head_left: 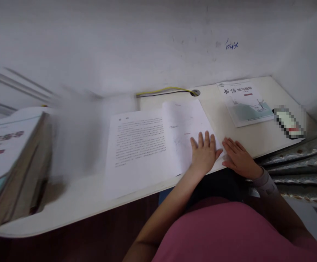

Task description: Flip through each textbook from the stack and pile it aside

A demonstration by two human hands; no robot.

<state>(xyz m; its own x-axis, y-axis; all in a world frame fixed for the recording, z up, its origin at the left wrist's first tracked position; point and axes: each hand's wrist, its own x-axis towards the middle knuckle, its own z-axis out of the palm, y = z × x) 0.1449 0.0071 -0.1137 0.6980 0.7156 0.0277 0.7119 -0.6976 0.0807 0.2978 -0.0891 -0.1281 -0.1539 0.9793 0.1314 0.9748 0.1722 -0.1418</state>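
Book (161, 149) open, L hand (204, 153) spread on pg, R hand (238, 157) fingers together alongside, booklet (246, 105) titled 书法练习指导

1 yellow cable (170, 87), blue scribble (232, 45) on white wall (147, 47)

Dim, greyish light. Left of the open book (155, 147), the book stack (20, 165) smears; right of it, coarse pixels mask a dark-edged object (289, 123).
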